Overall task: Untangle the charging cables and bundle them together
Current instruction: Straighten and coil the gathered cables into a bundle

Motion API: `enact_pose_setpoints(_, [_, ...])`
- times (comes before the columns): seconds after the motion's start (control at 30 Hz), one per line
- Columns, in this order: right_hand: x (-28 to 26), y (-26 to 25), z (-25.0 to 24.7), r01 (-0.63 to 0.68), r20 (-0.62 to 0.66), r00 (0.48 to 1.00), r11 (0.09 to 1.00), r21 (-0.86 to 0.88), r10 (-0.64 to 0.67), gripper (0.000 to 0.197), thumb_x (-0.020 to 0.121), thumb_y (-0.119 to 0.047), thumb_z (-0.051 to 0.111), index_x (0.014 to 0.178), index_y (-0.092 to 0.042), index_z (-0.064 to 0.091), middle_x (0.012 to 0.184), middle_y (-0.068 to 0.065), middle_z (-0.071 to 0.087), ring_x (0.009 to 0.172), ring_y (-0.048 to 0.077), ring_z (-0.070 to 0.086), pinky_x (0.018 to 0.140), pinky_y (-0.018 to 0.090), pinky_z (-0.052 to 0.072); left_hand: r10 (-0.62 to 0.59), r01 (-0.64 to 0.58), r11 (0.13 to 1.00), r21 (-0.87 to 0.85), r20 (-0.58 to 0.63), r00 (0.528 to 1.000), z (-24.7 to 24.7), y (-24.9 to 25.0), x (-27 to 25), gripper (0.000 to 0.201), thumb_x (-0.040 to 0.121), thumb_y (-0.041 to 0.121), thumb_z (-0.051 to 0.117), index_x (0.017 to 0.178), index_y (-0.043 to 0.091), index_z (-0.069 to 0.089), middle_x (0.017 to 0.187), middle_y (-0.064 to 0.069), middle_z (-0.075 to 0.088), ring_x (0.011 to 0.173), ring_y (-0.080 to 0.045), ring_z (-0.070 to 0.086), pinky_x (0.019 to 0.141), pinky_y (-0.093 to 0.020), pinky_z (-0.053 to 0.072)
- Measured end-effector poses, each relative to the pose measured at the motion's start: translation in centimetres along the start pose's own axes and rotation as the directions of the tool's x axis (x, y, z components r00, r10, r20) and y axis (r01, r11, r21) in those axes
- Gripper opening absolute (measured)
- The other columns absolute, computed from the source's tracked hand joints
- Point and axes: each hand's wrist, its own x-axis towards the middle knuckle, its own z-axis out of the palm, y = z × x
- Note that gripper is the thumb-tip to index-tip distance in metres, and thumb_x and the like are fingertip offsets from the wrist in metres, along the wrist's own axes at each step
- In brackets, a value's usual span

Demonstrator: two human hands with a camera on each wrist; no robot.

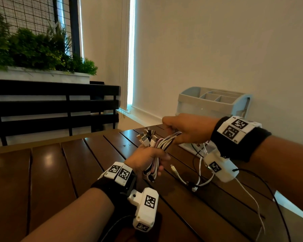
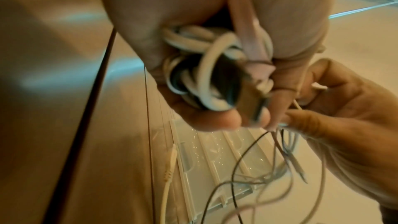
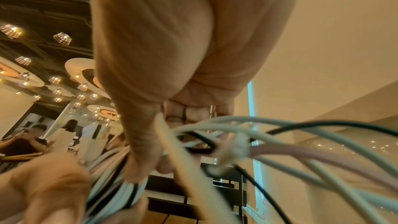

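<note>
My left hand (image 1: 147, 159) grips a bundle of charging cables (image 1: 157, 145), white, pink and black, above the wooden table (image 1: 73, 165). Their plug ends (image 1: 146, 136) fan out above my fist. In the left wrist view the coiled cables (image 2: 206, 67) sit inside my curled fingers (image 2: 215, 120). My right hand (image 1: 185, 128) is higher and to the right, pinching the same strands where they leave the bundle. From the right wrist view, cables (image 3: 237, 135) run under my thumb (image 3: 142, 142) and fan out to the right. Loose cable tails (image 1: 191, 180) trail on the table.
A pale blue desk organiser (image 1: 212, 102) stands against the wall behind my right hand. A black slatted bench (image 1: 51, 105) and a planter with greenery (image 1: 33, 49) are to the left. People stand in the background of the right wrist view.
</note>
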Motion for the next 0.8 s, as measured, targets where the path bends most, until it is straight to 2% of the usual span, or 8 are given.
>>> enact_pose_setpoints(0.13, [0.1, -0.1, -0.1, 0.007, -0.053, 0.999, 0.999, 0.043, -0.005, 0.023, 0.083, -0.023, 0.072, 0.085, -0.021, 0.050, 0.076, -0.011, 0.056, 0.068, 0.003, 0.049, 0.059, 0.015, 0.035, -0.031, 0.035, 0.997, -0.073, 0.049, 0.998, 0.0, 0.0, 0.0, 0.004, 0.081, 0.001, 0.062, 0.082, 0.005, 0.064, 0.059, -0.006, 0.055, 0.047, -0.016, 0.052, 0.047, -0.026, 0.047])
enact_pose_setpoints(0.27, [0.5, -0.6, 0.6, 0.001, -0.096, 0.995, 0.997, 0.083, 0.007, 0.026, 0.082, -0.018, 0.073, 0.073, -0.019, 0.048, 0.078, 0.002, 0.063, 0.063, 0.005, 0.049, 0.057, 0.019, 0.037, -0.032, 0.052, 0.988, -0.148, 0.138, 0.990, 0.3, -0.2, -0.2, 0.012, 0.085, -0.003, 0.055, 0.092, 0.005, 0.061, 0.063, -0.005, 0.059, 0.054, -0.016, 0.058, 0.055, -0.027, 0.049])
enact_pose_setpoints(0.4, [0.3, -0.7, 1.5, 0.002, -0.124, 0.992, 0.990, 0.144, 0.016, 0.020, 0.082, -0.017, 0.072, 0.077, -0.010, 0.054, 0.075, 0.005, 0.063, 0.062, 0.010, 0.050, 0.059, 0.024, 0.041, -0.015, 0.042, 0.983, -0.177, 0.154, 0.988, 0.3, -0.4, -0.2, 0.013, 0.080, -0.005, 0.057, 0.089, 0.003, 0.063, 0.082, -0.012, 0.069, 0.074, -0.021, 0.068, 0.067, -0.028, 0.052])
enact_pose_setpoints(0.5, [0.0, -0.5, 2.0, -0.012, -0.144, 0.989, 0.984, 0.178, 0.038, 0.018, 0.083, -0.013, 0.071, 0.078, -0.006, 0.056, 0.083, 0.009, 0.067, 0.070, 0.016, 0.058, 0.060, 0.024, 0.043, -0.043, 0.065, 0.984, -0.167, 0.132, 0.990, 0.7, -0.4, -0.6, 0.007, 0.074, 0.006, 0.067, 0.079, 0.007, 0.062, 0.067, -0.006, 0.063, 0.058, -0.016, 0.059, 0.061, -0.028, 0.048])
enact_pose_setpoints(0.6, [-0.2, -0.2, 2.1, -0.016, -0.164, 0.985, 0.980, 0.201, 0.050, 0.014, 0.084, -0.010, 0.069, 0.080, -0.005, 0.057, 0.084, 0.010, 0.068, 0.075, 0.020, 0.061, 0.064, 0.029, 0.047, -0.031, 0.041, 0.992, -0.122, 0.085, 0.996, 0.9, -0.3, -0.7, 0.024, 0.069, 0.030, 0.073, 0.070, 0.010, 0.060, 0.058, -0.002, 0.055, 0.049, -0.013, 0.052, 0.052, -0.026, 0.044])
enact_pose_setpoints(0.67, [-0.1, 0.0, 2.2, 0.004, -0.195, 0.980, 0.976, 0.218, 0.040, 0.008, 0.082, -0.002, 0.065, 0.079, -0.003, 0.058, 0.082, 0.011, 0.068, 0.076, 0.023, 0.061, 0.065, 0.034, 0.048, 0.007, -0.001, 0.993, -0.115, 0.049, 0.999, 1.1, -0.2, -0.6, 0.032, 0.072, 0.041, 0.072, 0.068, 0.012, 0.059, 0.057, -0.002, 0.052, 0.047, -0.014, 0.050, 0.048, -0.025, 0.042])
enact_pose_setpoints(0.73, [-0.1, 0.1, 2.3, 0.013, -0.216, 0.975, 0.967, 0.256, 0.044, 0.009, 0.080, 0.001, 0.065, 0.077, -0.003, 0.058, 0.080, 0.011, 0.069, 0.075, 0.023, 0.062, 0.066, 0.035, 0.049, 0.020, -0.017, 0.996, -0.093, 0.033, 0.999, 1.3, 0.0, -0.6, 0.031, 0.077, 0.039, 0.071, 0.066, 0.013, 0.058, 0.055, -0.002, 0.051, 0.045, -0.015, 0.048, 0.047, -0.025, 0.041])
enact_pose_setpoints(0.8, [-0.4, 0.2, 2.4, -0.003, -0.190, 0.979, 0.948, 0.318, 0.067, 0.013, 0.080, -0.003, 0.070, 0.077, -0.002, 0.058, 0.081, 0.008, 0.070, 0.076, 0.020, 0.064, 0.067, 0.033, 0.051, 0.023, -0.021, 0.998, -0.052, 0.032, 0.999, 1.5, 0.1, -0.8, 0.022, 0.080, 0.023, 0.070, 0.066, 0.012, 0.057, 0.053, -0.003, 0.050, 0.044, -0.015, 0.048, 0.048, -0.025, 0.041])
